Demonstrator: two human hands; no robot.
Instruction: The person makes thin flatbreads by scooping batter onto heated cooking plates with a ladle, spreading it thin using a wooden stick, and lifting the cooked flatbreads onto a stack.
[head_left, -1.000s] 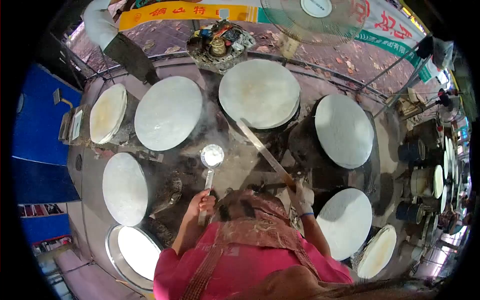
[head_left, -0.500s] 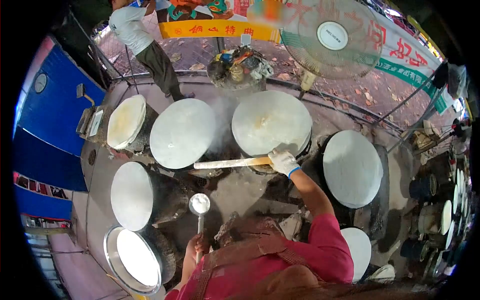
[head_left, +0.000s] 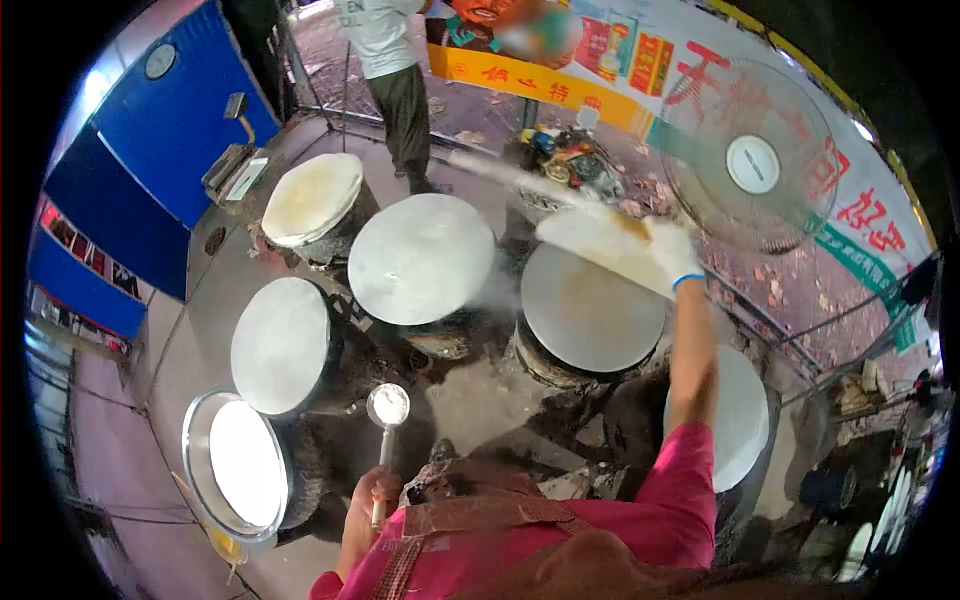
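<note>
My left hand (head_left: 377,487), bare, is closed round the handle of a ladle (head_left: 389,405) with white batter in its bowl. My right hand (head_left: 668,248), in a white glove, grips the tan end of a long flat stick (head_left: 540,184) and is blurred. Beside it a pale sheet (head_left: 605,247) is partly lifted and folded at the far edge of a round griddle (head_left: 590,315), whose grey surface shows. Another round griddle covered in white (head_left: 422,260) stands to its left. A metal basin of white batter (head_left: 197,440) is at the lower left.
More round griddles stand at left (head_left: 281,346) and right (head_left: 738,415). A stack of pale sheets (head_left: 313,198) lies at the upper left. Beyond the griddles are a fan (head_left: 752,164), a bin of rubbish (head_left: 570,160) and a person (head_left: 397,100) near the fence.
The view has turned. My right arm has reached forward, swinging the stick up over the far griddle, and the sheet there has come partly off. My left hand still holds the ladle.
</note>
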